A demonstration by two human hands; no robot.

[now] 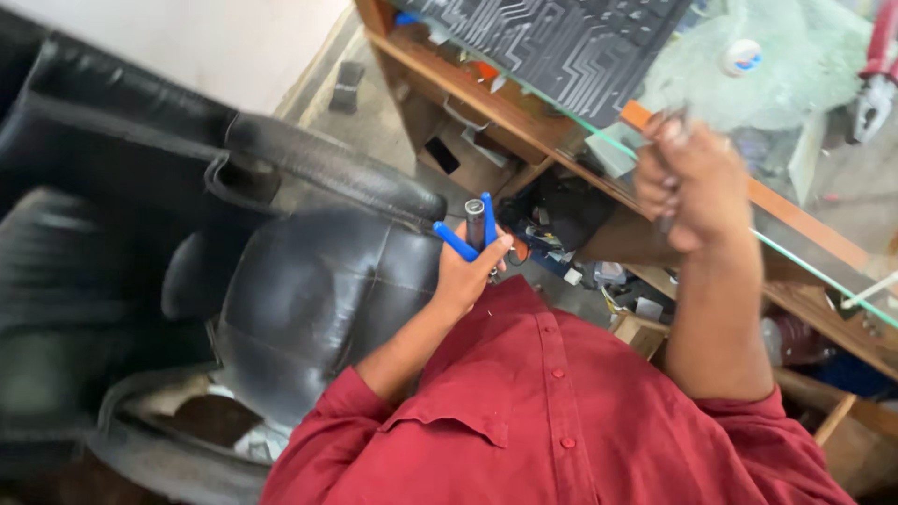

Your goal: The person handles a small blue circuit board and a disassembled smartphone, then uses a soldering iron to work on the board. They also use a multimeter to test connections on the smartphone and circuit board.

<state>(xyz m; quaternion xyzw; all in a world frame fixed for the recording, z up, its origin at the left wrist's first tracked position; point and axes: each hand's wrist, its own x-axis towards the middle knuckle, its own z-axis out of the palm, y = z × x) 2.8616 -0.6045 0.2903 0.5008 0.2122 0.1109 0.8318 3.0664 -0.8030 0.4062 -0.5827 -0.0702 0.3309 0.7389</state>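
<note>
Chair (309, 290), black leather, worn and cracked, fills the left half of the view; its armrest (327, 168) curves across above the seat, and torn padding shows at the lower edge.

Left hand (468, 266), raised from a red sleeve, clenched around a tool with blue handles (456, 240); two blue handles stick up out of the fist, and a dark grey cylinder (475, 223) stands between them. The tool sits in front of the chair's seat, just left of the desk's lower shelves.

Shirt (552, 411), red, buttoned, covers the lower middle of the view.

Shelves (561, 215) under the desk, wooden, crowded with small dark and white parts too blurred to tell apart.

Mat (561, 42), black with a pale line pattern, lies on the upper part of the desk.

Right hand (687, 182), lifted above the desk edge, fingers curled shut around a thin dark object; blur hides what it is.

Desk (804, 224), wooden frame with a glass top, runs slantwise from the top centre to the right edge. A small round white cap (744, 56) lies on the glass.

Pliers (875, 79), red-handled, rest on the desk at the far upper right, well apart from both hands.
</note>
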